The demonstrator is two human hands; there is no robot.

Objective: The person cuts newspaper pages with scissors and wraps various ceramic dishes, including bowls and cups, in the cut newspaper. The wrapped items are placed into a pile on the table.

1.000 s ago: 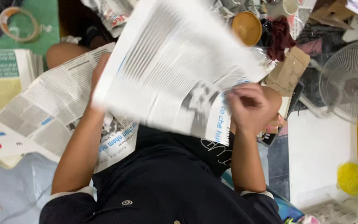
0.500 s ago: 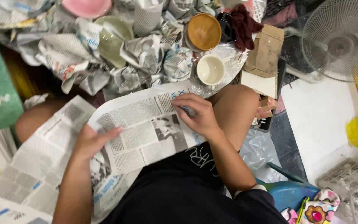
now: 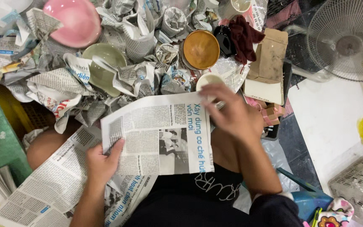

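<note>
left hand pinching the bottom-left edge of a newspaper sheet spread flat over the lap, right hand w/ fingers loosely open, reaching at a small cream cup just past the sheet's top edge, blurry tho

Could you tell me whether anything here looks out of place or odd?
Nothing looks broken or spilled. The floor is cluttered with crumpled newspaper around a pink bowl and a green bowl, and a dark red cloth lies bunched beside the orange bowl.
</note>
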